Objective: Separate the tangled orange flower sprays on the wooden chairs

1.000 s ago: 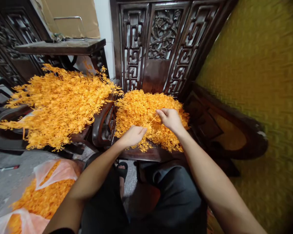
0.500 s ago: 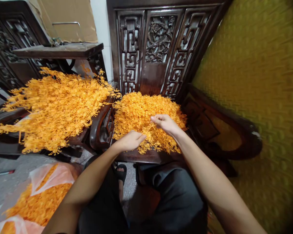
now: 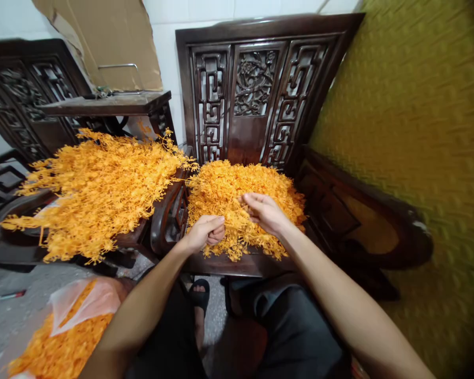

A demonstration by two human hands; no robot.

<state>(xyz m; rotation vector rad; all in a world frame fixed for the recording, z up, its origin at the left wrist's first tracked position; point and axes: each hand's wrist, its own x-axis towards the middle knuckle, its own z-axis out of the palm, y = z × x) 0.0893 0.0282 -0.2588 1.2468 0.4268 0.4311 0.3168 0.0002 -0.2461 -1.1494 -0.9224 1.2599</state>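
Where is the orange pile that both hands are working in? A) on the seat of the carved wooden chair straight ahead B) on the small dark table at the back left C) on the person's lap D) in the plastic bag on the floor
A: the left hand and right hand pinch sprigs from the orange pile on the seat of the carved wooden chair.

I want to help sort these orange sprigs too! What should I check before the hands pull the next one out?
1. Left hand closed on a sprig: ok.
2. Right hand pinching sprigs at the near pile: ok.
3. One sprig only, untangled: cannot tell.
4. Near pile fully on the carved chair seat: not ok, sprigs overhang the front edge.
5. Far pile apart from the hands: ok.
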